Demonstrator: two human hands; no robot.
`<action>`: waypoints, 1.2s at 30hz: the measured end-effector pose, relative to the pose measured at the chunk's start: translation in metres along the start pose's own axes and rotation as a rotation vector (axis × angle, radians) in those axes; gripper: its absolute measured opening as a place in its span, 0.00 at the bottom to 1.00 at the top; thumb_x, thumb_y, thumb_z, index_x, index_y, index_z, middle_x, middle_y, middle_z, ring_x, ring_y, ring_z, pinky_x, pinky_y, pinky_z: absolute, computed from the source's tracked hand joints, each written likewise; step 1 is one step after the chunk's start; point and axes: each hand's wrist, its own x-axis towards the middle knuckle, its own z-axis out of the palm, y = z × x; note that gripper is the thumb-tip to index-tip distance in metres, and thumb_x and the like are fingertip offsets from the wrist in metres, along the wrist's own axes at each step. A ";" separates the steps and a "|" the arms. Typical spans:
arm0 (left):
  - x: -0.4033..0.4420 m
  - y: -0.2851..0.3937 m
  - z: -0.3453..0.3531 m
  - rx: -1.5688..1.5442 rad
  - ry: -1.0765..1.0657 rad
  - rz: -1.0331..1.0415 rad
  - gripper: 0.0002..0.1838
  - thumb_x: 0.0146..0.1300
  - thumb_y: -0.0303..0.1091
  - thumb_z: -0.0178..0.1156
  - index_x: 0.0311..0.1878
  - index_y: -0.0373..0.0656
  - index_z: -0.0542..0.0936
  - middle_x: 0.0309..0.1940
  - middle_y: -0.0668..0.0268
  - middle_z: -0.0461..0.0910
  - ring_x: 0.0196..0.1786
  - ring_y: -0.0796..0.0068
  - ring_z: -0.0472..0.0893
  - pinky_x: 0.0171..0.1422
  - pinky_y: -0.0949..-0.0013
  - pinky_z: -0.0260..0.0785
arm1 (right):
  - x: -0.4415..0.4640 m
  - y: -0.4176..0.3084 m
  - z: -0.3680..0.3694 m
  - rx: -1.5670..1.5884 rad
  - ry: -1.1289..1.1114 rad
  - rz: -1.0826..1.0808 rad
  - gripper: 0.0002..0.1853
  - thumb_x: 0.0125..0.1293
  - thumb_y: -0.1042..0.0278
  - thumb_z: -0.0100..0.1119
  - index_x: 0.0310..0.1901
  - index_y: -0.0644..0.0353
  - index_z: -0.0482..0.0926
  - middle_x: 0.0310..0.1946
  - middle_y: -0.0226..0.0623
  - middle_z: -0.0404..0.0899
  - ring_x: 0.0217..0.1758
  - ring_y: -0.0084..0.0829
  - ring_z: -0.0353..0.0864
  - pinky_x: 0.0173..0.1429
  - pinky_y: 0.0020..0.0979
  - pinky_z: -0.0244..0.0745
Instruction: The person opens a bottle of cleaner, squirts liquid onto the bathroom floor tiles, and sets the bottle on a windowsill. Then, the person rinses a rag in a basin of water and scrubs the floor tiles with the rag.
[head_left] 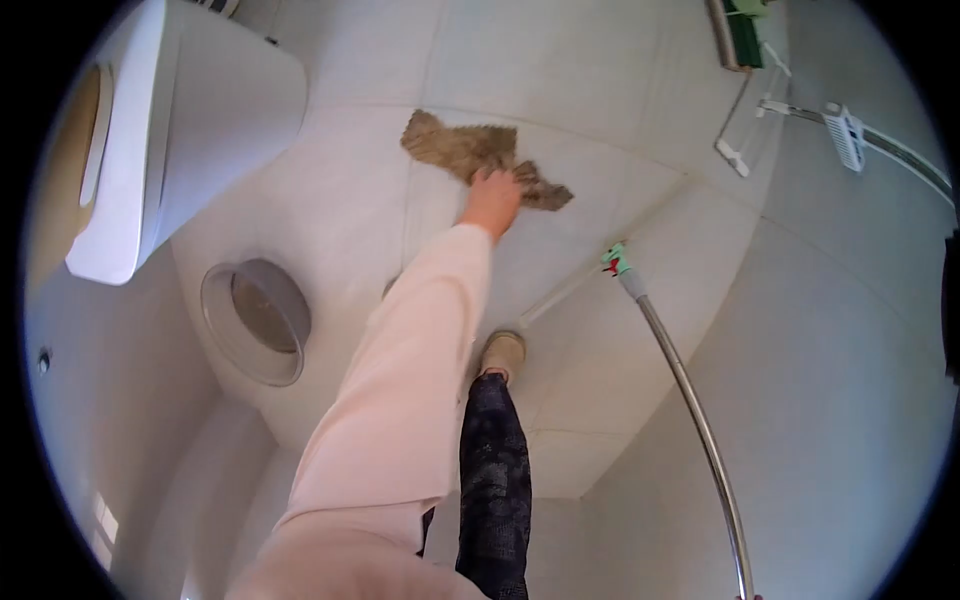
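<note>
Your left hand [493, 200] grasps the brown cloth [455, 147], with the fingers closed over its crumpled middle part. Of your right hand [750, 597] there is only a small sliver at the bottom edge, next to the metal pole [690, 375], so I cannot tell whether it grips or not. The cloth is on the pale tile floor [350, 150], ahead of your shoe [503, 350], and its two ends are spread out to both sides of your hand.

As I judge it, the work with the cloth is at an early or middle point. Taking hold of it is done; lifting it clear of the floor is not done. The cloth lies apart from the green joint [616, 258] at the pole's lower end, and well apart from the grey basin [287, 290] on your left (its bottom looks brownish, but I cannot say what is inside). How much of the floor is cleaned, I cannot tell.
</note>
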 end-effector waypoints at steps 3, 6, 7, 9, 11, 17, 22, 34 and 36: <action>-0.010 -0.017 -0.013 -0.043 -0.320 -0.050 0.18 0.57 0.25 0.57 0.53 0.48 0.77 0.58 0.61 0.70 0.65 0.62 0.65 0.64 0.41 0.58 | 0.006 0.007 0.009 -0.244 -0.104 0.018 0.15 0.54 0.48 0.66 0.37 0.49 0.84 0.20 0.24 0.77 0.24 0.27 0.76 0.32 0.37 0.65; -0.019 -0.016 -0.016 0.035 -0.063 0.002 0.17 0.58 0.27 0.58 0.51 0.54 0.80 0.68 0.61 0.59 0.72 0.60 0.56 0.67 0.41 0.55 | 0.014 0.010 0.015 -0.193 -0.060 0.057 0.17 0.53 0.43 0.65 0.38 0.43 0.83 0.22 0.20 0.78 0.29 0.26 0.78 0.44 0.42 0.64; -0.017 -0.014 -0.020 0.035 -0.048 0.014 0.17 0.58 0.27 0.58 0.51 0.54 0.80 0.68 0.61 0.59 0.72 0.60 0.56 0.67 0.41 0.55 | 0.014 0.014 0.017 -0.181 -0.035 0.068 0.17 0.52 0.43 0.65 0.38 0.42 0.83 0.24 0.20 0.79 0.30 0.26 0.78 0.46 0.44 0.64; -0.023 -0.008 -0.016 0.208 -0.408 0.152 0.16 0.58 0.28 0.59 0.49 0.57 0.82 0.73 0.64 0.49 0.75 0.59 0.49 0.68 0.41 0.54 | 0.016 0.023 0.001 -0.233 -0.066 0.045 0.17 0.52 0.43 0.66 0.39 0.43 0.83 0.26 0.20 0.80 0.32 0.27 0.78 0.50 0.47 0.63; -0.027 -0.024 0.014 0.197 -0.290 0.186 0.09 0.58 0.29 0.57 0.39 0.44 0.84 0.67 0.62 0.61 0.70 0.61 0.59 0.66 0.39 0.56 | 0.029 0.022 -0.016 -0.257 -0.191 0.111 0.18 0.54 0.43 0.63 0.43 0.41 0.83 0.29 0.22 0.80 0.36 0.28 0.78 0.54 0.51 0.61; -0.060 -0.055 0.010 -0.764 0.367 -0.181 0.04 0.49 0.26 0.65 0.29 0.39 0.81 0.37 0.64 0.79 0.44 0.66 0.78 0.47 0.65 0.70 | 0.044 -0.003 0.001 -0.217 -0.105 0.112 0.16 0.56 0.45 0.62 0.43 0.41 0.82 0.30 0.20 0.78 0.38 0.28 0.78 0.53 0.54 0.60; -0.148 -0.086 -0.037 -1.236 0.485 -0.430 0.07 0.53 0.30 0.66 0.31 0.39 0.77 0.26 0.70 0.76 0.31 0.82 0.73 0.40 0.77 0.67 | 0.051 -0.023 0.024 -0.041 -0.187 0.252 0.20 0.54 0.70 0.61 0.51 0.54 0.75 0.46 0.35 0.75 0.58 0.43 0.71 0.55 0.57 0.61; -0.423 -0.154 -0.048 -0.885 0.513 -0.943 0.13 0.50 0.34 0.68 0.37 0.43 0.77 0.33 0.67 0.76 0.40 0.70 0.75 0.47 0.66 0.67 | 0.049 -0.075 0.115 0.861 -0.127 -0.003 0.33 0.46 0.73 0.62 0.58 0.57 0.65 0.57 0.39 0.60 0.65 0.42 0.59 0.58 0.59 0.56; -0.464 -0.128 -0.021 -0.559 0.296 -0.676 0.19 0.45 0.38 0.71 0.40 0.45 0.77 0.41 0.60 0.76 0.52 0.58 0.72 0.59 0.58 0.63 | 0.019 -0.119 0.108 0.925 -0.360 -0.177 0.28 0.42 0.68 0.64 0.50 0.54 0.71 0.55 0.38 0.62 0.64 0.42 0.60 0.56 0.58 0.55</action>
